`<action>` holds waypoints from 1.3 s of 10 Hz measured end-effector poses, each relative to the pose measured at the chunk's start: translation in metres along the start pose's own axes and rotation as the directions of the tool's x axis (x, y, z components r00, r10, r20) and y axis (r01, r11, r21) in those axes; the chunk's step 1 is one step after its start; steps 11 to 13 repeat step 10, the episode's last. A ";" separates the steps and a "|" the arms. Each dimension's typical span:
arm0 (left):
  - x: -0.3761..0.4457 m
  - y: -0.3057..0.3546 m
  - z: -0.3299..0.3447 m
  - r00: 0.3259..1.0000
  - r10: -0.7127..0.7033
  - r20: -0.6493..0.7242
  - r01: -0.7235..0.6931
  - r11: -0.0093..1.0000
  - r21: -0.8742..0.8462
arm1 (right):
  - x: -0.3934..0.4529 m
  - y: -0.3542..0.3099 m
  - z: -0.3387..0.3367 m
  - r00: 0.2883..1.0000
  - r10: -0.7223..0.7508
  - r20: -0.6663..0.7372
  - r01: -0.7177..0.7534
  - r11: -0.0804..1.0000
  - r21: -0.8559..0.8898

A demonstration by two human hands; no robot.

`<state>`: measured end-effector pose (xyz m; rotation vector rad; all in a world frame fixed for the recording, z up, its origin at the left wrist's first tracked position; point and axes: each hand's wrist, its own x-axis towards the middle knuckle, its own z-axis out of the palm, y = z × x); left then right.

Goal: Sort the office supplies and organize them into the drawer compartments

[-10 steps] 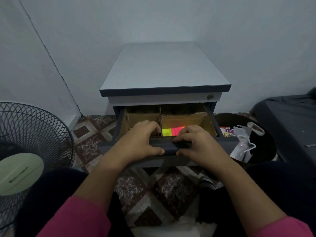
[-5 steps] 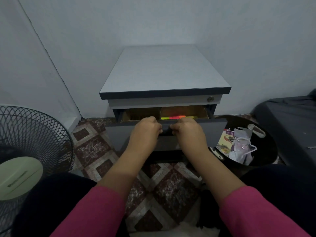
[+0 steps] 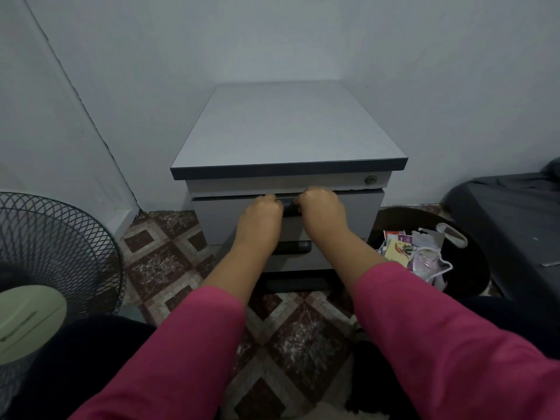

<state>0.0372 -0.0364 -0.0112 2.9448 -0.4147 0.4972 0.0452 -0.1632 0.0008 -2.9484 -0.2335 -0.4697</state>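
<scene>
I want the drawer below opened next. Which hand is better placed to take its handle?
Probably the left hand: the lower handle shows just beside its wrist, nearer than to the right hand. Both now grip the top drawer's handle.

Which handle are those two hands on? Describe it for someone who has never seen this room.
Find the grey cabinet in the corner. Its top drawer sits under the keyhole; both hands grip its dark handle. The lower handle is untouched.

Top drawer (image 3: 357, 215): closed.
Grey front panel sits flush under the cabinet (image 3: 288, 128) top; its dark handle (image 3: 289, 206) runs horizontally at the panel's upper centre, mostly covered.
</scene>
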 end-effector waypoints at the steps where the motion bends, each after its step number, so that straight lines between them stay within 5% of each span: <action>1: 0.007 -0.001 0.002 1.000 -0.014 0.014 0.014 1.000 -0.009 | 0.006 0.001 0.001 1.000 -0.004 -0.014 0.004 1.000 -0.001; 5: -0.006 -0.002 0.000 0.983 -0.046 0.176 0.067 0.991 -0.118 | -0.004 0.000 -0.001 0.999 0.000 0.053 -0.001 1.000 0.028; 6: -0.023 -0.006 -0.004 0.947 -0.020 0.321 0.056 0.993 -0.105 | -0.019 0.005 -0.001 0.986 -0.034 0.165 0.008 0.988 0.155; 9: -0.132 -0.012 -0.054 0.880 -0.006 0.475 0.104 0.978 -0.180 | -0.148 0.025 -0.034 0.940 -0.057 0.336 -0.092 0.906 0.412; 10: -0.170 -0.013 -0.075 0.907 0.077 0.415 0.061 0.949 -0.311 | -0.192 0.032 -0.048 0.948 -0.045 0.316 -0.143 0.825 0.546; 13: -0.170 -0.013 -0.075 0.907 0.077 0.415 0.061 0.949 -0.311 | -0.192 0.032 -0.048 0.948 -0.045 0.316 -0.143 0.825 0.546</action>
